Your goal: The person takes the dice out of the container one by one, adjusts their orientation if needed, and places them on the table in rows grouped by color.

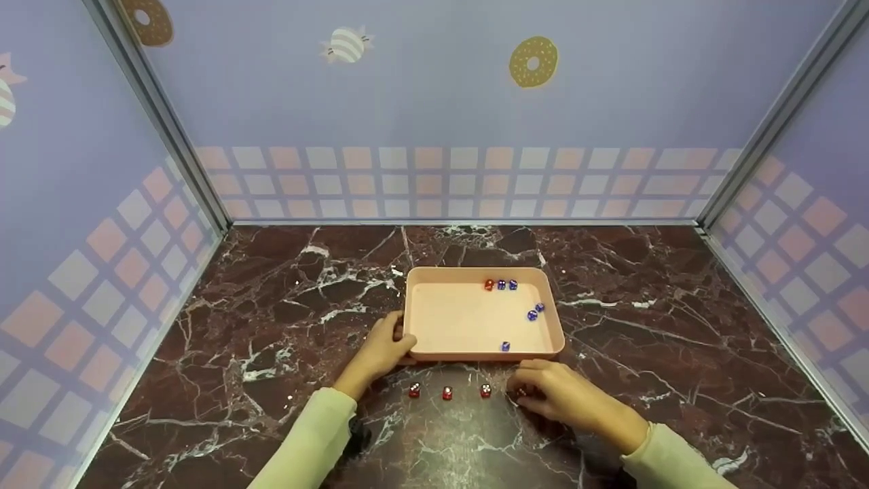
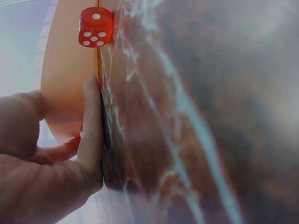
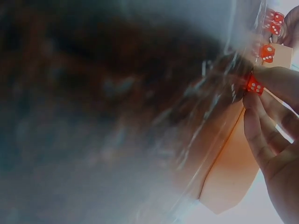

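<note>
At its front-left corner, a shallow peach tray [image 1: 461, 319] is gripped by my left hand [image 1: 383, 345], thumb over the rim and fingers along the outer wall. Fingers of that hand [image 2: 60, 172] also show against the tray's side in the left wrist view. My right hand [image 1: 560, 394] is low over the table just in front of the tray's right front corner. Between its thumb and fingertips it pinches a red die [image 3: 255, 85] with white dots. To its left, three red dice stand spaced in a row, the middle one [image 1: 447, 393] included.
Inside the tray, a red die [image 1: 489, 284] and two blue dice [image 1: 507, 284] line the back wall. Two more blue dice [image 1: 535, 312] sit near the right wall, and one blue die [image 1: 506, 346] near the front. Patterned panels [image 1: 434, 180] enclose the dark marbled table [image 1: 305, 292].
</note>
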`<state>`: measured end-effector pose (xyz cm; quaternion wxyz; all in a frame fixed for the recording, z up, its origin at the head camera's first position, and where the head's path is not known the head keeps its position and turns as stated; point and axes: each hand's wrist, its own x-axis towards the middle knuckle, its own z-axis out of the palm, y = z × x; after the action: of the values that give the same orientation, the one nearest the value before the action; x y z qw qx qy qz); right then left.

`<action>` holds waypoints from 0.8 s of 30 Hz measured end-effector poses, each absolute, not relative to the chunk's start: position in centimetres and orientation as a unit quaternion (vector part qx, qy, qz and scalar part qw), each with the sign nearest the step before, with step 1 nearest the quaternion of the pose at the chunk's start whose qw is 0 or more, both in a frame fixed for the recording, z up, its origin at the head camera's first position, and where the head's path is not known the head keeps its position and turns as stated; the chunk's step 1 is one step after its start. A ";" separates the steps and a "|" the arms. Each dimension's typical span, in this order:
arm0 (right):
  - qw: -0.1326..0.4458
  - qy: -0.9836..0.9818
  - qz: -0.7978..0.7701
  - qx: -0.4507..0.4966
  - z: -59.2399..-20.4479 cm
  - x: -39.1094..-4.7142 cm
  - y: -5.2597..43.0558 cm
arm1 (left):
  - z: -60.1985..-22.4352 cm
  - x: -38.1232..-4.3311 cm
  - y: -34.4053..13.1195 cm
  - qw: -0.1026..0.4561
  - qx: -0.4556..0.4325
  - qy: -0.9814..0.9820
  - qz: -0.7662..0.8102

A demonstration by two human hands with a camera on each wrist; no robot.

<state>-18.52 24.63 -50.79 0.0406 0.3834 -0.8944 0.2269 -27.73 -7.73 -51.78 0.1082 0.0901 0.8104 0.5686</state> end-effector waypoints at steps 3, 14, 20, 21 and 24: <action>0.043 -0.901 0.214 0.375 -50.6 -18.7 24.6 | -51.7 -27.7 -7.6 0.106 0.087 0.808 0.572; 0.096 -0.908 0.245 0.326 -49.5 -20.0 24.4 | -51.8 -27.7 -7.6 0.102 0.085 0.809 0.572; 0.169 -0.885 0.277 0.334 -49.5 -21.6 24.4 | -51.8 -27.7 -7.7 0.105 0.085 0.809 0.573; 0.181 -0.881 0.284 0.333 -49.6 -21.9 24.4 | -51.8 -27.7 -7.7 0.105 0.084 0.810 0.571; 0.213 -0.869 0.307 0.324 -49.7 -22.9 24.3 | -51.8 -27.7 -7.7 0.105 0.084 0.813 0.566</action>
<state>-22.95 24.28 -49.66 0.2127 0.3244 -0.8691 0.3068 -27.75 -7.75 -51.82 0.1051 0.0836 0.8133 0.5662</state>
